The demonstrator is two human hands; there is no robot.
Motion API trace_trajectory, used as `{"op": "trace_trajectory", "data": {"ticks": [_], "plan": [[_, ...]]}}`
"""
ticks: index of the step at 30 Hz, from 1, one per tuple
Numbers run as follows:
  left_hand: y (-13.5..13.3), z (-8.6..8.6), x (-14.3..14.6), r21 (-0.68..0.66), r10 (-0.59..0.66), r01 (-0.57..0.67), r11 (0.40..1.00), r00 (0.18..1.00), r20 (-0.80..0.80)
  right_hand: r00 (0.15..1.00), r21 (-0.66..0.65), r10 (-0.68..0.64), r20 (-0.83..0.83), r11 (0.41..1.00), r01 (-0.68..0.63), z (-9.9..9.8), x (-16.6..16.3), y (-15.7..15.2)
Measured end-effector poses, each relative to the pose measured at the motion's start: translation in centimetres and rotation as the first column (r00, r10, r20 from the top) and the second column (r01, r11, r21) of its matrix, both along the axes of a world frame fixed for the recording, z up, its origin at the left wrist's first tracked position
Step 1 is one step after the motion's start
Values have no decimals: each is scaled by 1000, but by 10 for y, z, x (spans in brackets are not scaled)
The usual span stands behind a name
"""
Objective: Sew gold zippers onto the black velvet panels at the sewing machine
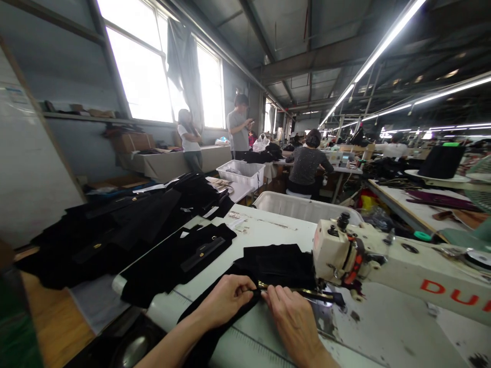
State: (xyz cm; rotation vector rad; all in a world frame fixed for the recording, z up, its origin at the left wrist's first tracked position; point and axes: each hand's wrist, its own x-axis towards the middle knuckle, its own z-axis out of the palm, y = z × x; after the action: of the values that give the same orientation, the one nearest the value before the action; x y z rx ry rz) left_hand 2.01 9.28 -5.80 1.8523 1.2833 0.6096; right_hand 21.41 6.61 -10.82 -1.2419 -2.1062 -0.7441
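Black fabric [280, 260] lies on the pale sewing machine bed, its right edge beside the head of the sewing machine [333, 250]. A zipper with gold teeth [307, 291] runs along the fabric's near edge toward the needle area. My left hand [230, 299] pinches the black fabric near the zipper's left end. Close beside it, my right hand [289, 314] has its fingers bent over the zipper and presses on it; the fingertips are partly hidden. Left of my hands lies a flat black piece [184, 255] with a dark strip and a small gold fitting.
A large heap of black cut pieces [115, 225] covers the left side. Behind the machine stand a white plastic bin [307, 207] and another white bin [241, 174]. A seated person [309, 163] works ahead, and two people stand near the windows. A thread cone [441, 161] is at right.
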Motion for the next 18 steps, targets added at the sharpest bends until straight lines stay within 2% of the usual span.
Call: {"op": "trace_trajectory", "data": {"ticks": [5, 7, 9, 12, 13, 14, 15, 16, 17, 18], "plan": [[6, 15, -34, 29, 129, -127, 991, 991, -44, 999, 16, 18, -37, 1000, -17, 6, 0, 2], [2, 26, -48, 106, 230, -218, 970, 965, -122, 997, 24, 16, -77, 1000, -14, 8, 0, -1], [-3, 38, -62, 218, 379, -336, 916, 905, -196, 990, 6, 15, -140, 1000, -14, 8, 8, -10], [-3, 46, -74, 360, 570, -476, 803, 790, -227, 976, -56, 30, -217, 997, -43, 11, 43, -35], [0, 43, -73, 399, 596, -481, 781, 766, -243, 967, -57, -30, -252, 998, 16, 16, 62, -46], [4, 36, -70, 431, 600, -465, 774, 755, -263, 941, -41, -142, -306, 990, 136, 24, 85, -56], [10, 27, -63, 458, 584, -425, 781, 758, -292, 880, -20, -290, -376, 952, 305, 34, 111, -66], [15, 16, -53, 478, 547, -364, 799, 770, -328, 773, -8, -444, -453, 869, 494, 48, 140, -76], [20, 5, -40, 493, 499, -292, 820, 786, -365, 630, -14, -567, -530, 749, 662, 64, 171, -85], [23, -7, -26, 507, 450, -213, 835, 795, -407, 510, -39, -651, -562, 637, 770, 81, 203, -93]]}}
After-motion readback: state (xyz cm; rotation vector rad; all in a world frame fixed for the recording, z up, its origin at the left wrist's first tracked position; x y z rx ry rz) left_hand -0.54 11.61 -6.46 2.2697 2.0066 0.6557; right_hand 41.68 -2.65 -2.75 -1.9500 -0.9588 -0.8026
